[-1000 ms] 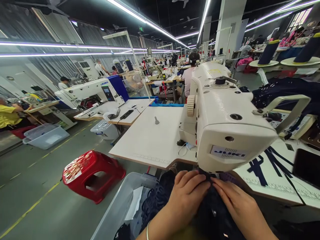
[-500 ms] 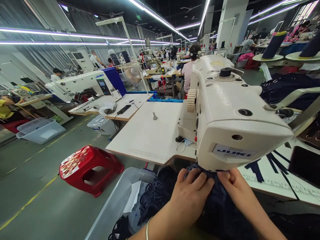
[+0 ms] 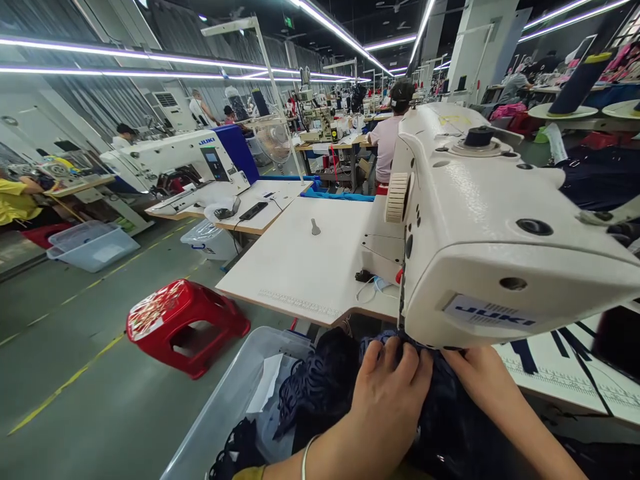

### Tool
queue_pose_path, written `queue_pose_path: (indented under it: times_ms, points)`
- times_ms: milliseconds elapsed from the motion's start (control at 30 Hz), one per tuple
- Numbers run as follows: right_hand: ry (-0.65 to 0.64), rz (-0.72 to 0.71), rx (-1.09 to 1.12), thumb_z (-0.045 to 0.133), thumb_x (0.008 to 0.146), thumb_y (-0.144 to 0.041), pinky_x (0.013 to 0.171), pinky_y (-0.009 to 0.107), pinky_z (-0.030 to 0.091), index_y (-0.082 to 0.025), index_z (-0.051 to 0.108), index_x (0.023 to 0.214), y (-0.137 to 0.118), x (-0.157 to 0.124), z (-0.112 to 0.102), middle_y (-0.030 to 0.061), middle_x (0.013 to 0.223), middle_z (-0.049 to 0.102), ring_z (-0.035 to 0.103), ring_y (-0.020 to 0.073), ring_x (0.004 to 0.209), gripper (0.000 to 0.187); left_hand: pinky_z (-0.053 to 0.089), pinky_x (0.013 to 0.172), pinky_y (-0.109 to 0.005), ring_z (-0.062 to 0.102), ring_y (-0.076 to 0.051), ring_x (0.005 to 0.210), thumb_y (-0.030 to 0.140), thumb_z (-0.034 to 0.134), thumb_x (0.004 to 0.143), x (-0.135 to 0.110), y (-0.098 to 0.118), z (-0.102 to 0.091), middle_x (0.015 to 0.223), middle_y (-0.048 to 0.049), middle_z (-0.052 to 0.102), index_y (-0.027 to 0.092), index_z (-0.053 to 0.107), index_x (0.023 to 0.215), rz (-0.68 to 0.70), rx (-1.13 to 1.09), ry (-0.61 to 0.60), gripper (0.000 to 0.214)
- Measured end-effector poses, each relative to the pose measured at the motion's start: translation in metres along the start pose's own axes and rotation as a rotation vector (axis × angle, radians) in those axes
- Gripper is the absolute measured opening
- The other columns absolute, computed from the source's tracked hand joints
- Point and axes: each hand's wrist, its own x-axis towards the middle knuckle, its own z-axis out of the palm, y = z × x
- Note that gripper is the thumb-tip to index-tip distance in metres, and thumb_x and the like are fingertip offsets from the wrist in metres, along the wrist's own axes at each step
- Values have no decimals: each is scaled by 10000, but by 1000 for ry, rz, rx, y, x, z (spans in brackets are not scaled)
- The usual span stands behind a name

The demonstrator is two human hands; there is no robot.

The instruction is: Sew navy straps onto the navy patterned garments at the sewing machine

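Dark navy fabric (image 3: 443, 427) is bunched under the head of a white JUKI sewing machine (image 3: 470, 213) and hangs down in front of it. My left hand (image 3: 393, 397), a bangle at its wrist, is closed on the fabric from above with its fingers bent, left of the machine head. On the other side my right hand (image 3: 483, 377) pinches the fabric close under the head. Its fingertips are partly hidden by the machine, and so are the needle and presser foot.
Below left, a clear plastic bin (image 3: 210, 393) holds dark looped strips (image 3: 320, 380). A red stool (image 3: 187, 323) stands on the floor. A small metal piece (image 3: 315, 227) lies on the white tabletop (image 3: 295, 267). Dark strips (image 3: 575, 350) lie at right. A person (image 3: 387, 143) sits ahead.
The view has shifted slightly, so the machine appears larger and farther right. Both hands stay on the fabric, with only small movement.
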Motion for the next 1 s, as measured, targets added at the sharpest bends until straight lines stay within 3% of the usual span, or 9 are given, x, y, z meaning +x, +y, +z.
queue_pose_path:
  times_ms: [167, 400, 700, 833, 1000]
  points:
    - [-41, -13, -12, 431, 860, -452, 766, 384, 518, -208, 695, 959, 3, 2, 0, 120, 985, 749, 666, 352, 985, 373, 328, 986, -378, 506, -223, 1113, 206, 437, 954, 1, 2, -1, 1171, -39, 585, 201, 530, 1286, -8, 16, 21, 345]
    - [0, -48, -26, 462, 852, -421, 901, 424, 489, -196, 706, 1027, 6, 4, 2, 129, 1114, 723, 611, 345, 1134, 375, 321, 998, -368, 503, -225, 1121, 191, 420, 959, 1, 5, 0, 1151, -38, 589, 193, 526, 1295, -9, 20, 9, 352]
    - [-63, -55, -24, 445, 874, -447, 883, 397, 511, -214, 710, 974, 0, 3, -2, 124, 1034, 744, 647, 342, 1070, 366, 327, 998, -377, 502, -229, 1134, 195, 433, 954, 0, 4, 1, 1179, -68, 565, 163, 498, 1321, -1, 47, 1, 374]
    - [-31, -105, -87, 436, 866, -447, 998, 463, 435, -221, 711, 922, 1, 4, 0, 118, 986, 747, 591, 358, 1162, 361, 323, 994, -373, 500, -229, 1130, 196, 435, 958, -1, 1, 0, 1160, -68, 567, 171, 509, 1308, -13, 35, -3, 359]
    - [-44, -112, -99, 429, 857, -464, 1001, 486, 427, -211, 715, 910, 1, 5, 1, 124, 953, 746, 595, 375, 1149, 386, 296, 1010, -369, 500, -229, 1117, 163, 430, 954, -2, -2, 1, 1102, -57, 588, 164, 528, 1287, -14, -29, -5, 348]
